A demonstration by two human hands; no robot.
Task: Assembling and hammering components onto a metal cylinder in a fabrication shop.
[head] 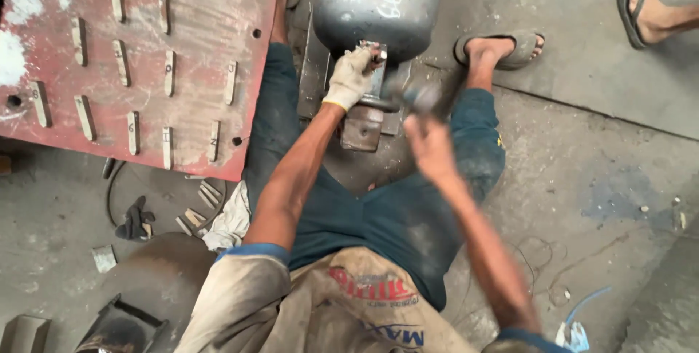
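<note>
I sit on the floor with a grey metal cylinder (378, 3) lying between my feet. My left hand (349, 76), in a dirty white glove, is closed around a small metal stamp held against the cylinder's lower rim. My right hand (429, 142) is bare and blurred by motion. It grips a hammer (422, 96) whose dark head hangs just right of the gloved hand. A rusty metal block (362, 128) sits under the cylinder's collar.
A red metal plate (138, 61) with several slotted stamps lies at the left. Loose stamps (200, 204), a rag (229, 222) and a dark glove (135, 220) lie beside my left leg. Another person's sandalled foot (648, 10) shows at the top right.
</note>
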